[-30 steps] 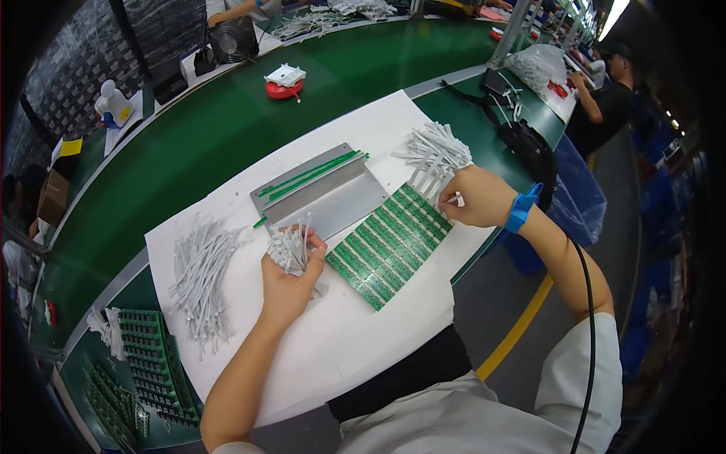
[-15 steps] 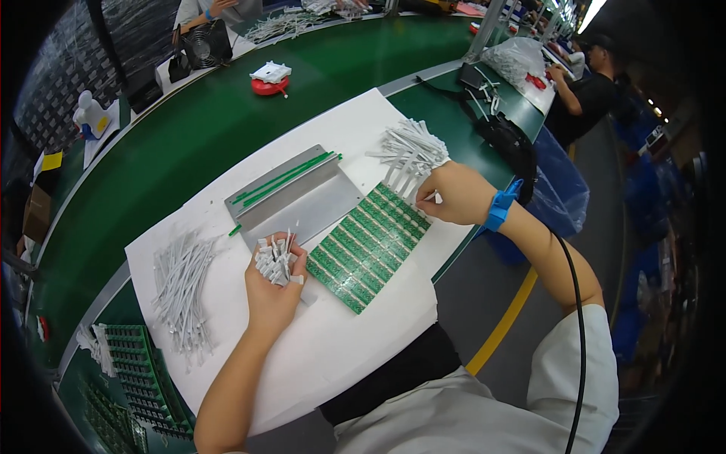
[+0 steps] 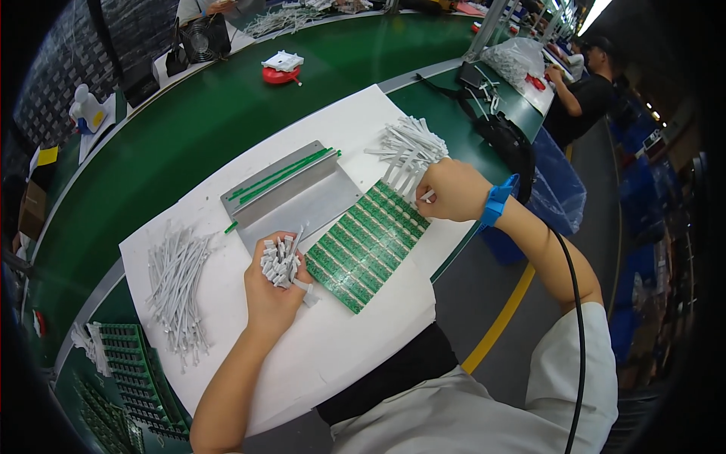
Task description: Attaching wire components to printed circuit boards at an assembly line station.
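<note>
Curling the left hand (image 3: 270, 301) round a bundle of white connector leads (image 3: 277, 263), beside the green circuit-board panel (image 3: 368, 246) lying flat on a white sheet (image 3: 355, 352). Seemingly pinching a white lead tip (image 3: 429, 196) at the panel's upper-right edge between closed fingers of the right hand (image 3: 459, 191), ideally lining up squarely, not snagging neighbouring flat leads (image 3: 409, 175).

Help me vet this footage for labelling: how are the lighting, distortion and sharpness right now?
Head view: the fisheye curves the green conveyor belt and blackens the corners; head view: the tube light at upper right looks blown out; head view: the circuit-board panel is fairly sharp, its tiniest parts too small to read, while blue clutter at right is dim and soft.
</note>
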{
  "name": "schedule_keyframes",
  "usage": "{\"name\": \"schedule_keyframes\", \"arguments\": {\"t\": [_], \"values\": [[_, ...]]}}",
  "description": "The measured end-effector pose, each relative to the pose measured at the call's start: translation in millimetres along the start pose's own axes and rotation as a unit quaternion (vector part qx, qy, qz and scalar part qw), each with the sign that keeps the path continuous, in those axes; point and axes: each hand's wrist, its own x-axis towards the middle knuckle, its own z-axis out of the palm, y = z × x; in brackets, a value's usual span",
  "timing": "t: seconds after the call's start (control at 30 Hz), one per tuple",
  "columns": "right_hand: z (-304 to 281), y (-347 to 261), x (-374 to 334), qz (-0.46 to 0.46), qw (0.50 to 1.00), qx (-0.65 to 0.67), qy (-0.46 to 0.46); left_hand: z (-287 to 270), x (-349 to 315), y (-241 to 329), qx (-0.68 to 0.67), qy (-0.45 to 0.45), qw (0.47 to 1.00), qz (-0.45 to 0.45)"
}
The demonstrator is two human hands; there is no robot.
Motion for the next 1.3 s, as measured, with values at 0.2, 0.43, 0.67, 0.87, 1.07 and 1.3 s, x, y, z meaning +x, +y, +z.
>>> {"name": "schedule_keyframes", "arguments": {"t": [0.2,0.43,0.67,0.87,1.07,1.3], "values": [[2.5,3.4,2.1,-0.005,1.000,-0.001,0.002,-2.7,1.1,0.1,0.007,0.012,0.999,-0.033],[-1.1,-2.2,6.6,0.001,1.000,-0.007,-0.015,-12.6,-5.9,-3.6,0.035,-0.014,0.991,0.129],[4.2,10.9,16.6,-0.050,0.997,0.051,-0.026,-12.7,0.2,2.5,0.319,-0.178,0.858,0.362],[1.7,16.2,20.6,-0.065,0.992,0.098,-0.041,-5.3,-2.5,7.3,0.350,-0.212,0.853,0.325],[5.8,26.4,23.5,-0.077,0.988,0.129,-0.043,-8.4,-0.9,12.2,0.395,-0.265,0.821,0.314],[4.9,34.8,23.2,-0.075,0.985,0.137,-0.070,-8.2,-0.6,13.6,0.397,-0.267,0.819,0.318]]}}
